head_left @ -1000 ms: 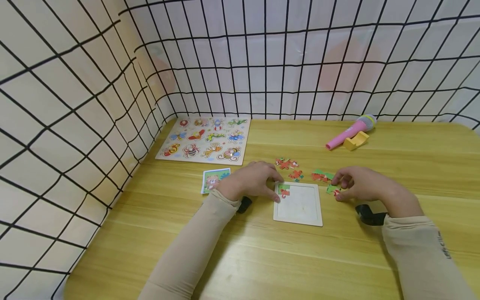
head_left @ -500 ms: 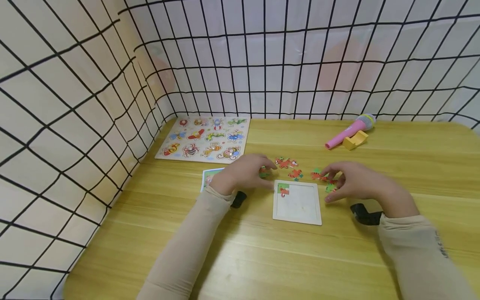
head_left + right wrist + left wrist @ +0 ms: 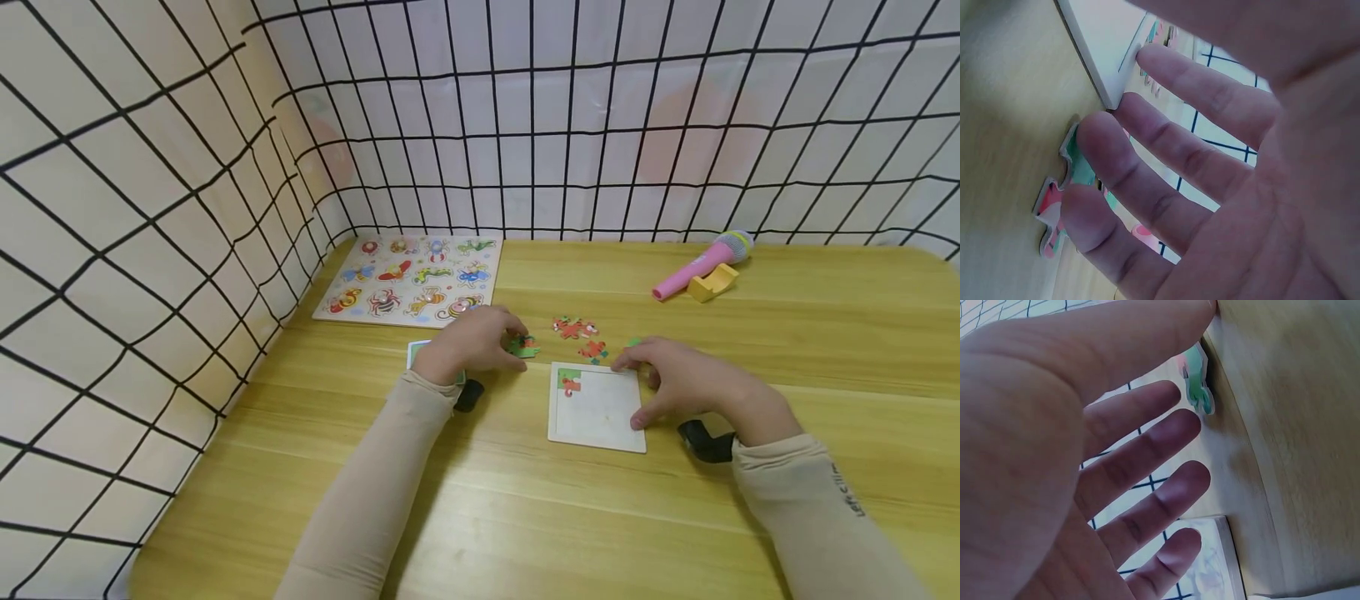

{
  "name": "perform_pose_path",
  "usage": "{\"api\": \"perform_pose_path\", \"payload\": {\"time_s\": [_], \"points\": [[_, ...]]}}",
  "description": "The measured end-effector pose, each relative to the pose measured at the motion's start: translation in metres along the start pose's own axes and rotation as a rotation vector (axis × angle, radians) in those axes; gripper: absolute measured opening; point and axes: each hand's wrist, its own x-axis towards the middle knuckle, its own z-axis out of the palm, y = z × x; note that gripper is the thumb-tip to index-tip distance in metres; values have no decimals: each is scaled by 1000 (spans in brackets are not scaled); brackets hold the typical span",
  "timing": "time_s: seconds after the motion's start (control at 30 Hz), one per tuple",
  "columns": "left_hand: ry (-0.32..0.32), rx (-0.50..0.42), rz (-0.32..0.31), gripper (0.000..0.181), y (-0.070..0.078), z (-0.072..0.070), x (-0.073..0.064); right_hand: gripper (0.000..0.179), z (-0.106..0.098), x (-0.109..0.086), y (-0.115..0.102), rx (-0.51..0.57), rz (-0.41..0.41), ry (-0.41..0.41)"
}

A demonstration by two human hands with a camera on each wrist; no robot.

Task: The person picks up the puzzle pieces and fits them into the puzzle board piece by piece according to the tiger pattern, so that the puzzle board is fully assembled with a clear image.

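A square white puzzle tray [image 3: 603,421] lies on the table with a green-and-orange jigsaw piece [image 3: 570,381] in its upper left corner. My right hand [image 3: 690,383] touches the tray's right side, thumb at the edge and index finger near the upper right corner. Beneath its other fingers, the right wrist view shows a green and red jigsaw piece [image 3: 1082,164] on the table. Left of the tray, my left hand [image 3: 476,337] is spread around a green jigsaw piece [image 3: 525,350], which shows beyond its fingertips in the left wrist view. More orange pieces [image 3: 575,327] lie behind the tray.
A peg board with insect pictures [image 3: 408,279] lies at the back left. The left hand partly covers a picture card [image 3: 415,352]. At the back right are a pink toy microphone [image 3: 697,267] and a yellow block [image 3: 712,283]. Black wire mesh [image 3: 570,158] borders the table.
My left hand has moved left, off the tray's edge to the green piece. My right hand has come left from the pieces on the right to the tray's right edge.
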Motion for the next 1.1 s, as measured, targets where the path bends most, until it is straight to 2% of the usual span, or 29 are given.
{"api": "perform_pose_path", "payload": {"time_s": [0.4, 0.67, 0.87, 1.03, 1.1], "points": [[-10, 1, -4, 36, 0, 1, 2, 72, -1, 0, -1, 33, 8, -10], [73, 19, 22, 42, 5, -4, 1, 74, 0, -2, 0, 34, 16, -13], [71, -33, 63, 54, 7, -4, 1, 72, 1, -2, 1, 31, 7, -9], [93, -96, 138, 26, 7, -2, 1, 74, 0, -1, 0, 31, 15, -17], [101, -122, 152, 21, 7, -2, 2, 74, -1, -1, 0, 31, 17, -19]]}}
